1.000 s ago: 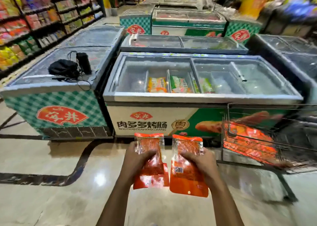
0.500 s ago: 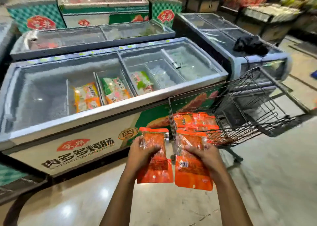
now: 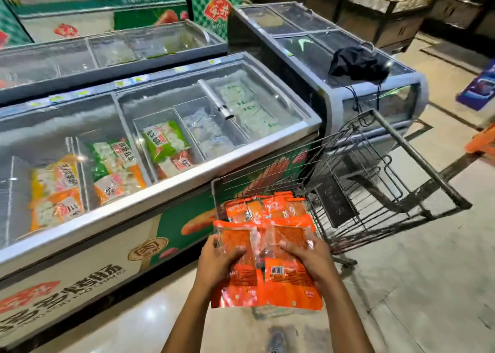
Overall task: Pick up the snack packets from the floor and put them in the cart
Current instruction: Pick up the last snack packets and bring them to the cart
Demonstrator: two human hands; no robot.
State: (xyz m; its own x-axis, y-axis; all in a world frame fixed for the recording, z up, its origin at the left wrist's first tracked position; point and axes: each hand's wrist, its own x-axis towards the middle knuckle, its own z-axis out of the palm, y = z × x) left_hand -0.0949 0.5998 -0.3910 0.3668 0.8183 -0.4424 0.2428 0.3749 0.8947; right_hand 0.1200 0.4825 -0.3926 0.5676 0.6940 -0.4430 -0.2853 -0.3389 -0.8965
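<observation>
My left hand (image 3: pixel 218 261) grips an orange snack packet (image 3: pixel 237 277) and my right hand (image 3: pixel 310 259) grips a second orange snack packet (image 3: pixel 290 285). The two packets are held side by side, edges overlapping, just in front of the near end of the wire cart (image 3: pixel 417 165). Several more orange packets (image 3: pixel 265 208) lie in the cart's basket right behind the held ones. The cart stands against the freezer, its handle toward the right.
A long chest freezer (image 3: pixel 160 192) with frozen food packs stands to the left and ahead. Another freezer (image 3: pixel 334 90) behind the cart carries a black bag (image 3: pixel 359 63). Tiled floor (image 3: pixel 415 285) stretches to the right of me.
The view has swung right and closer to the cart. Both hands have brought the two packets together and nearer the cart's near end.
</observation>
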